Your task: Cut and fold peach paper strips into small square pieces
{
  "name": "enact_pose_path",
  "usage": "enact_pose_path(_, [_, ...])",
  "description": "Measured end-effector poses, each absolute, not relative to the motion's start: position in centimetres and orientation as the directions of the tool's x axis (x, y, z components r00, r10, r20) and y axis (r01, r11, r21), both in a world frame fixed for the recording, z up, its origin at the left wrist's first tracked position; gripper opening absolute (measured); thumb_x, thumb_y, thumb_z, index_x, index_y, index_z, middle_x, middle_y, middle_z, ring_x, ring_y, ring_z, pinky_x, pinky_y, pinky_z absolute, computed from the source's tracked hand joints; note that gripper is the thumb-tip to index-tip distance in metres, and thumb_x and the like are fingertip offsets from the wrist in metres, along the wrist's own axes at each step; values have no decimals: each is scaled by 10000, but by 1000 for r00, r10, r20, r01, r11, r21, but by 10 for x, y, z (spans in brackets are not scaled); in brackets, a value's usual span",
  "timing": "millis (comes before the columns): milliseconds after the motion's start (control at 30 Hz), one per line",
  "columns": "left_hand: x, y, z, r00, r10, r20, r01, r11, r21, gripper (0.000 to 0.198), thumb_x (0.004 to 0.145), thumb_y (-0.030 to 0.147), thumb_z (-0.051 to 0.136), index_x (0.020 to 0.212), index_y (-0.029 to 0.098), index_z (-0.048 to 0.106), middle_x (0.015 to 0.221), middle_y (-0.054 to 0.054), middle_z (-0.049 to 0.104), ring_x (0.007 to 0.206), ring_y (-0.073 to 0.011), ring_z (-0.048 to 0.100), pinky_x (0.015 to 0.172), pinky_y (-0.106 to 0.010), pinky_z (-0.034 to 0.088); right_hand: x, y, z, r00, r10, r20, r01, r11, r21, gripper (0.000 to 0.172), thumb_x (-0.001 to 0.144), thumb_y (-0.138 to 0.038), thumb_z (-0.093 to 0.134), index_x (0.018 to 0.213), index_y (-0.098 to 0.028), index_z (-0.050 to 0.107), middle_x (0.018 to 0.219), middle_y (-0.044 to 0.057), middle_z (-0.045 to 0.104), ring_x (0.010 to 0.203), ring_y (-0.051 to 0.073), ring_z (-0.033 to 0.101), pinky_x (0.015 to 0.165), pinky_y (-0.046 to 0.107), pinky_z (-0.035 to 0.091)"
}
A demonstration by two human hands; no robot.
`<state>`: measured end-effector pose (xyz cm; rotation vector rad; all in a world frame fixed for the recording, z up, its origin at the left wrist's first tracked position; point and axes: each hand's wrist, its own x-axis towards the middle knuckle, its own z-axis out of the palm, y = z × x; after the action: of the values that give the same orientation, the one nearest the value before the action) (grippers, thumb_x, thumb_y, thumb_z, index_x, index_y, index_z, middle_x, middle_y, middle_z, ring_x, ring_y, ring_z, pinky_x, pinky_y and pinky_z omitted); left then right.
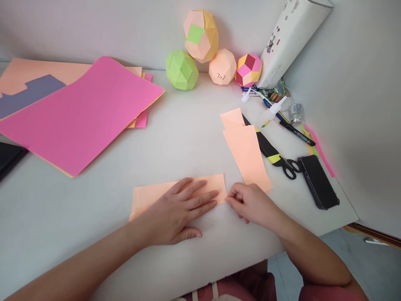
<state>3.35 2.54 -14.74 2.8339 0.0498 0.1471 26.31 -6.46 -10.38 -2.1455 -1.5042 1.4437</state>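
A peach paper strip (147, 196) lies across the white table (94, 209) near its front edge. My left hand (178, 211) lies flat on it, fingers stretched out and pressing the paper down. My right hand (250, 202) pinches the strip's right end between thumb and fingers. Just above my right hand lies a second peach strip (247, 156), and a smaller peach piece (232, 118) sits behind that one.
Black scissors with yellow marks (275, 156) and a black phone (318, 182) lie at the right. Pens and a glue bottle (271, 113) clutter the back right. Several paper polyhedra (200, 35) stand by the wall. A stack of pink and peach sheets (81, 113) covers the left.
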Motion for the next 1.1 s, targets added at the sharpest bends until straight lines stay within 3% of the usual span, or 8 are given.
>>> enact_pose_path(233, [33, 25, -149, 995, 49, 90, 20, -954, 298, 685, 938, 624, 344, 1485, 215, 298, 1542, -11, 324, 1364, -355, 241, 1099, -508, 138, 269, -62, -103, 1, 760, -650, 598, -521, -609, 95, 878, -279, 492, 807, -217, 495, 555, -65, 634, 388, 99, 583, 376, 188, 406])
enact_pose_path(700, [34, 25, -148, 996, 48, 73, 23, -949, 315, 700, 944, 630, 304, 1504, 215, 241, 1547, -15, 312, 1360, -350, 251, 1104, -514, 137, 269, -64, -102, -7, 774, -633, 588, -509, -629, 189, 879, -377, 525, 794, -209, 539, 585, -44, 648, 422, 105, 597, 399, 196, 422])
enact_pose_path(1100, [34, 26, -147, 995, 48, 90, 18, -949, 315, 712, 942, 631, 310, 1499, 191, 255, 1539, -19, 332, 1353, -351, 259, 1101, -510, 136, 257, -66, -103, 72, 815, -575, 658, -472, -587, 160, 872, -277, 531, 731, -209, 564, 512, -62, 582, 386, 91, 524, 408, 203, 396])
